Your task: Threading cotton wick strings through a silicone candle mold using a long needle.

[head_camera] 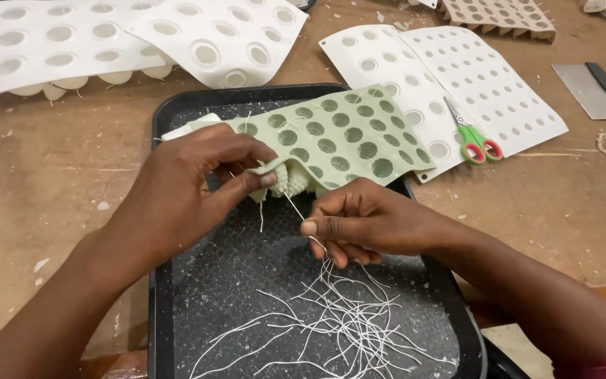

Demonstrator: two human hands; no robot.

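Nearest the camera, a loose pile of white wick strands (345, 323) lies scattered on the bottom of a black tray (163, 281) that sits on a worn wooden table (50, 175). Just above the pile, the right hand (359, 224) is closed in a pinch, thumb and fingers gripping one thin wick (293, 207) that runs up and left to the mould. The left hand (191, 182) is also closed, thumb and fingers pinching the folded-back front edge of a pale green silicone mould (338, 137) with rows of round cavities; the bumpy underside of a cavity shows right at the fingertips. The green mould lies across the upper half of the tray, its far corner overhanging the rim. Right of the tray, touching the green mould's edge, two white flat moulds (450, 77) with small round holes lie overlapping, and green-handled scissors (473, 137) rest on them. Further right a metal scraper (594, 91) with a dark edge lies on the table. At the far left, two larger white moulds (142, 38) with big round cavities overlap. Far top right, a brown mould (499, 15), partly cut off.
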